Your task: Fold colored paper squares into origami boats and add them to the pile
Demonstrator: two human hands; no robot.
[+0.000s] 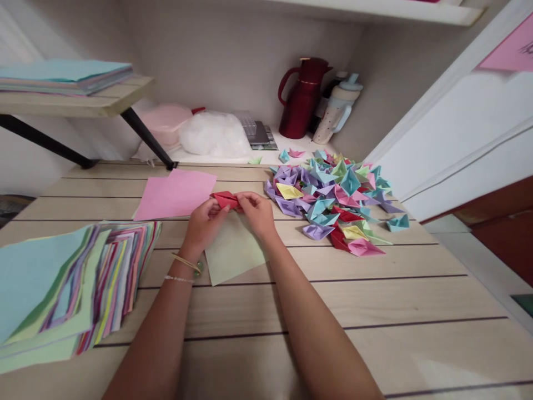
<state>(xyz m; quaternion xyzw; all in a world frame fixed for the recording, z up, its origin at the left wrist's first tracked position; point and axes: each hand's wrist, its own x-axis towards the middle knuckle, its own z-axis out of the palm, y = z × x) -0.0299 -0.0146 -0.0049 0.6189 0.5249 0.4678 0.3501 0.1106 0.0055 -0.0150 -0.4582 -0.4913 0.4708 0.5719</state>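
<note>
A small folded piece of red paper is pinched between both hands, above the middle of the table. My left hand grips its left end, thumb on the near side and fingers curled behind. At its right end, my right hand closes on it with thumb and forefinger. Beneath the hands lies a pale green sheet, partly covered by them. Pink sheets rest just beyond my left hand. To the right spreads a big heap of folded paper boats in many colours.
A fanned stack of coloured paper covers the table's left side. More paper sits on a small raised shelf with black legs. Behind stand a red jug, a pale bottle, a white plastic bag and a pink container.
</note>
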